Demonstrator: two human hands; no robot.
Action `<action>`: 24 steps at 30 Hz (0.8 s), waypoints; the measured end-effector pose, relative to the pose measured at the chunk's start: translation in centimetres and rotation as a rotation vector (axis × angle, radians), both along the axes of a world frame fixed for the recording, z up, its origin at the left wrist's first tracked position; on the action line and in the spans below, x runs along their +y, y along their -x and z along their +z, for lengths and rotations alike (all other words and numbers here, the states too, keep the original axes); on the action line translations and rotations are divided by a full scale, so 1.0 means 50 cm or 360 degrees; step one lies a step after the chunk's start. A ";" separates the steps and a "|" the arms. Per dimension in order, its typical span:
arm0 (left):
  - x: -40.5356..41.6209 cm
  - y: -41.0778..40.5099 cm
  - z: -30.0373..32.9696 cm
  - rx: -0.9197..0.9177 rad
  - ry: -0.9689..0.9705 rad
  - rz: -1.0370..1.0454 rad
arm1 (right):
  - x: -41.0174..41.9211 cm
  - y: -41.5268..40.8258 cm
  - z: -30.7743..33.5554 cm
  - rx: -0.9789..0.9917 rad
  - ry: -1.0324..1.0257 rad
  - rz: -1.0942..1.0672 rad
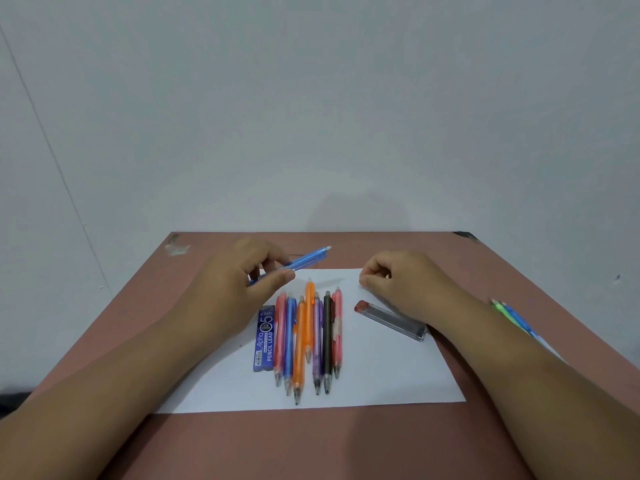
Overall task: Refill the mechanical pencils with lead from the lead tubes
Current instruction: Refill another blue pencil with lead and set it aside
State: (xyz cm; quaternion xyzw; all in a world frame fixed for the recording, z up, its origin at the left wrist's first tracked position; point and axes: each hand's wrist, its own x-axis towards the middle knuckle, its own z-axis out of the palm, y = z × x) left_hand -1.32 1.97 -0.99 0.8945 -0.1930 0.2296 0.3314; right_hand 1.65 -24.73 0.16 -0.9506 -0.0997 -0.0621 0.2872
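Brown table (346, 445), white paper (381, 375). Left hand (242, 282) pinches blue pencil (308, 258) between thumb and fingers, cap end up-right. Right hand (398, 282) fingertips pinched together, contents too small to tell. Grey lead tube (391, 320) just beside. Advise: hold barrel steady, feed lead straight.

Blue lead tube (266, 337) — reads "Alpha", "0.5", "PENCIL LEAD".

bare paper (381, 372) right of pencil row (308, 337), grey lead tube (391, 320) lying across upper right, blue lead box (266, 337) bounding row's left
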 end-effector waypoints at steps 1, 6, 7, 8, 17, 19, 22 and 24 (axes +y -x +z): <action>0.000 0.000 0.001 0.0006 -0.0006 0.0002 | 0.000 0.001 0.000 0.0005 -0.0004 0.0004; -0.002 0.001 0.002 0.0030 -0.0030 -0.0009 | 0.002 0.002 0.000 0.0029 0.0018 0.0014; -0.003 0.001 0.002 0.0043 -0.0033 -0.0009 | 0.001 0.001 -0.001 0.0036 0.0029 0.0012; -0.003 0.000 0.002 0.0064 -0.0034 -0.0006 | 0.000 0.000 -0.001 0.0046 0.0034 0.0009; -0.007 0.009 0.006 0.0076 -0.0028 -0.0084 | 0.030 0.047 0.029 -0.0308 -0.0641 0.0326; -0.007 0.010 0.007 0.0071 -0.0028 -0.0093 | 0.039 0.054 0.030 -0.0297 -0.0669 0.0375; -0.005 0.011 0.007 0.0052 -0.0040 -0.0102 | 0.041 0.056 0.027 -0.0297 -0.0686 0.0349; -0.004 0.010 0.005 0.0027 -0.0044 -0.0112 | 0.040 0.056 0.027 -0.0278 -0.0733 0.0327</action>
